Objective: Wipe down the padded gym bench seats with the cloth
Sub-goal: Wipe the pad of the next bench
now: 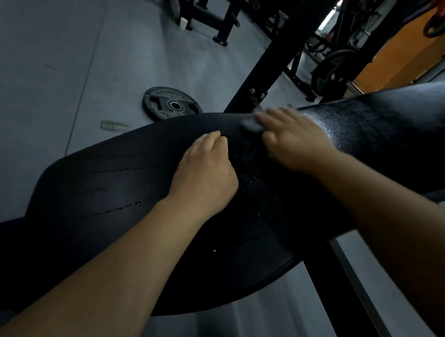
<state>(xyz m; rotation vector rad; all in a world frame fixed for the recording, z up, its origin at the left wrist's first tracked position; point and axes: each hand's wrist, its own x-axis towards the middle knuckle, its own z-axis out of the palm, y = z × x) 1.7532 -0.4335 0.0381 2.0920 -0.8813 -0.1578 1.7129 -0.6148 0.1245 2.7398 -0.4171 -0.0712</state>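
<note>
We see the black padded bench (107, 197) running across the view from lower left to upper right; our left hand (205, 169) rests on its middle, fingers curled under against the pad with nothing visible in them; our right hand (295, 139), blurred, lies just beside it with fingers stretched fairly flat, pressing the grey cloth (251, 125) onto the pad near its far edge; the cloth shows only as a small bunch under the fingertips; to the right of that hand the pad has a wet, speckled sheen; beyond the bench a weight plate (172, 103) lies flat on the grey floor (38, 76); a black frame post (274, 59) rises behind the cloth.
</note>
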